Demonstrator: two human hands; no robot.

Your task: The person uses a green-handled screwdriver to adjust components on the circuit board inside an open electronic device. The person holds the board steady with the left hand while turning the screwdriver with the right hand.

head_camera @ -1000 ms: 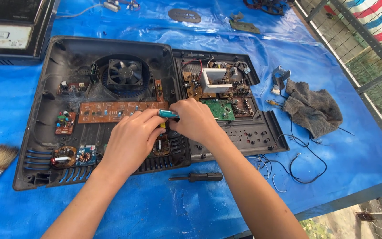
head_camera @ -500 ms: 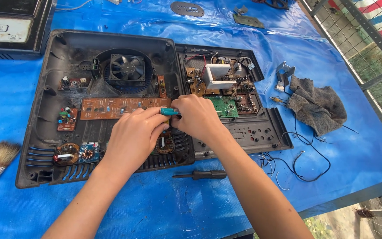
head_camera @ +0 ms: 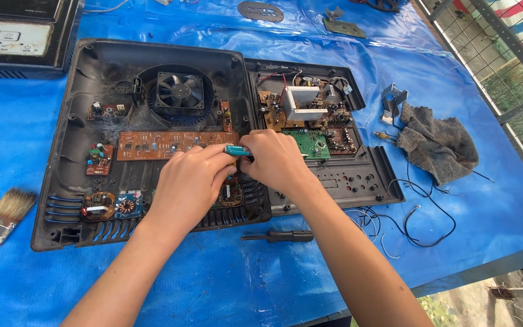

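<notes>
A black plastic appliance shell [head_camera: 74, 127] lies open on a blue tarp, with a fan [head_camera: 180, 91] and a long brown circuit board [head_camera: 152, 144] inside. Beside it on the right sits a second black housing [head_camera: 358, 178] with a green board [head_camera: 311, 144] and a white block [head_camera: 304, 102]. My left hand [head_camera: 189, 181] and my right hand [head_camera: 273, 160] meet over the seam between the two shells. Together they grip a small teal-handled tool [head_camera: 237, 151], whose tip is hidden under my fingers.
A black-handled screwdriver [head_camera: 286, 236] lies on the tarp near the front. A paintbrush [head_camera: 1, 221] rests at the left edge, a grey rag [head_camera: 437, 145] and loose black wires [head_camera: 419, 224] at the right. A dark appliance [head_camera: 13, 36] stands at the back left; a wire fence borders the right.
The view has shifted slightly, so everything sits a little lower in frame. Both hands stay together on the teal tool at the same spot between the shells.
</notes>
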